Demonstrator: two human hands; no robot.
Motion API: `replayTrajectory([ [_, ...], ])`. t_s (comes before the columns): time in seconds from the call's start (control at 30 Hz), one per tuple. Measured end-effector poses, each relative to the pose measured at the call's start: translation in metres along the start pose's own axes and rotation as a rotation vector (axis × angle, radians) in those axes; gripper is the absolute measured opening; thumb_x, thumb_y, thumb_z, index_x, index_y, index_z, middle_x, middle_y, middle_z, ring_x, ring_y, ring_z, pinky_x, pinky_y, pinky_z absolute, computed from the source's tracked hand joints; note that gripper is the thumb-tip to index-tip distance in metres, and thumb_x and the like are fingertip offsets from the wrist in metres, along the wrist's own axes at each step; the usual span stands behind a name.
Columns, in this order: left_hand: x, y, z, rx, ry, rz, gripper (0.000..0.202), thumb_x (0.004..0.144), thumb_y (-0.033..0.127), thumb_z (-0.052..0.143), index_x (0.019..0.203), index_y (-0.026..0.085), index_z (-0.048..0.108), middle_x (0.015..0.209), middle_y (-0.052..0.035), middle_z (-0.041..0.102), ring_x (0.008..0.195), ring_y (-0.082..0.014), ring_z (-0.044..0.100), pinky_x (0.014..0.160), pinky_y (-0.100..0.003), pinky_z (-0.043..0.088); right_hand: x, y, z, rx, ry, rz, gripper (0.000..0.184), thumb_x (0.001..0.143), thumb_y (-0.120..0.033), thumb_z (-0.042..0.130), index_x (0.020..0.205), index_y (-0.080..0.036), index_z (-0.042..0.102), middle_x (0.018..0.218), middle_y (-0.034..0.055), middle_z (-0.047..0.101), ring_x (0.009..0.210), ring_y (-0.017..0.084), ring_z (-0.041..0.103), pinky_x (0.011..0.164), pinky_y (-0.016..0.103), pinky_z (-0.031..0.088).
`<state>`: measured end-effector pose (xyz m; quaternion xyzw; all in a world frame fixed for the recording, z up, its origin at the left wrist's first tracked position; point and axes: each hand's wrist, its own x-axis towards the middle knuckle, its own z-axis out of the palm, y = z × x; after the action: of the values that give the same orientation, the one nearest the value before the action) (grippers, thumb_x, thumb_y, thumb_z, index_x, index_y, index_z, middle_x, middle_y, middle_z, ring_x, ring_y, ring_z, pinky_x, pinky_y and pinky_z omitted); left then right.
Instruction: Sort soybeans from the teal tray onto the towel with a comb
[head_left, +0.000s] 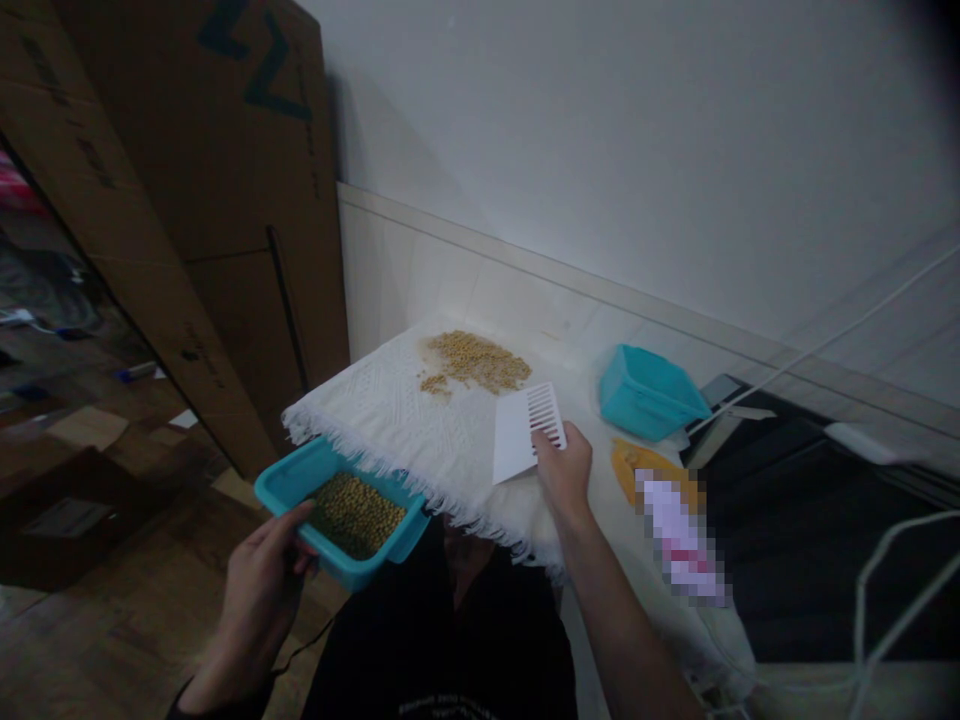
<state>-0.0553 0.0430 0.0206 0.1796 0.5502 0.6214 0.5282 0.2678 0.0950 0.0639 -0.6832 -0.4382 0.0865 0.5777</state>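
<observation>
Left hand (259, 578) clamped on bin (352, 572) with beans (364, 515), lower left of centre, by cloth (382, 400) fringe. Right hand (564, 468) clamped on slotted card (513, 432), just below right of centre. Pile (480, 358) of beans on cloth, mid-frame. Second bin (622, 388) right.

- White, flat, toothed scraper (514, 435) partly hides the right hand (567, 472) from me.
- Pixels blur a long lilac object (679, 540).
- Tall brown cardboard box (247, 180) exits my view.

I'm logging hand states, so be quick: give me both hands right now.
Left hand: closed on the edge of a teal container with beans in it.
Right hand: closed on a white slotted card.
</observation>
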Motion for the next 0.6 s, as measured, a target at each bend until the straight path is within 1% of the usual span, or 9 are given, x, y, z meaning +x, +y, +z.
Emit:
replayTrajectory([
  [0.13, 0.000, 0.000, 0.001, 0.003, -0.007, -0.006, 0.030, 0.057, 0.033, 0.081, 0.046, 0.018, 0.058, 0.036, 0.0053, 0.044, 0.034, -0.0077, 0.036, 0.034, -0.021, 0.032, 0.014, 0.009, -0.016, -0.042, -0.026, -0.018, 0.010, 0.069, -0.028, 0.059, 0.068, -0.019, 0.058, 0.060, -0.0035, 0.058, 0.056, 0.015, 0.051, 0.053, 0.024, 0.037],
  [0.3, 0.000, 0.000, 0.000, 0.012, 0.001, 0.011, 0.023, 0.056, 0.032, 0.081, 0.052, 0.017, 0.064, 0.038, 0.0042, 0.049, 0.035, -0.0081, 0.037, 0.034, -0.021, 0.033, 0.031, 0.020, -0.035, -0.094, -0.054, -0.040, 0.011, 0.068, -0.029, 0.060, 0.070, -0.019, 0.059, 0.062, -0.0030, 0.059, 0.056, 0.015, 0.050, 0.053, 0.025, 0.035],
  [0.4, 0.000, -0.001, -0.001, 0.006, 0.002, 0.016, 0.023, 0.056, 0.033, 0.081, 0.053, 0.017, 0.065, 0.038, 0.0044, 0.049, 0.035, -0.0081, 0.036, 0.033, -0.021, 0.032, 0.039, 0.025, -0.044, -0.113, -0.082, -0.034, 0.014, 0.069, -0.032, 0.061, 0.072, -0.018, 0.060, 0.063, -0.0028, 0.060, 0.056, 0.014, 0.050, 0.053, 0.025, 0.036],
  [0.5, 0.000, -0.001, -0.001, -0.001, 0.003, 0.013, 0.023, 0.056, 0.033, 0.082, 0.054, 0.017, 0.065, 0.038, 0.0048, 0.049, 0.035, -0.0081, 0.037, 0.034, -0.021, 0.033, 0.046, 0.026, -0.053, -0.133, -0.135, -0.037, 0.016, 0.070, -0.034, 0.062, 0.075, -0.018, 0.060, 0.064, -0.0028, 0.060, 0.056, 0.015, 0.051, 0.054, 0.025, 0.037],
  [0.6, 0.000, -0.001, -0.001, -0.002, -0.003, 0.013, 0.022, 0.056, 0.032, 0.082, 0.057, 0.017, 0.066, 0.039, 0.0048, 0.051, 0.036, -0.0081, 0.038, 0.034, -0.021, 0.033, 0.053, 0.018, -0.062, -0.139, -0.205, -0.061, 0.017, 0.070, -0.035, 0.064, 0.072, -0.020, 0.058, 0.061, -0.0037, 0.057, 0.057, 0.015, 0.051, 0.054, 0.025, 0.037],
])
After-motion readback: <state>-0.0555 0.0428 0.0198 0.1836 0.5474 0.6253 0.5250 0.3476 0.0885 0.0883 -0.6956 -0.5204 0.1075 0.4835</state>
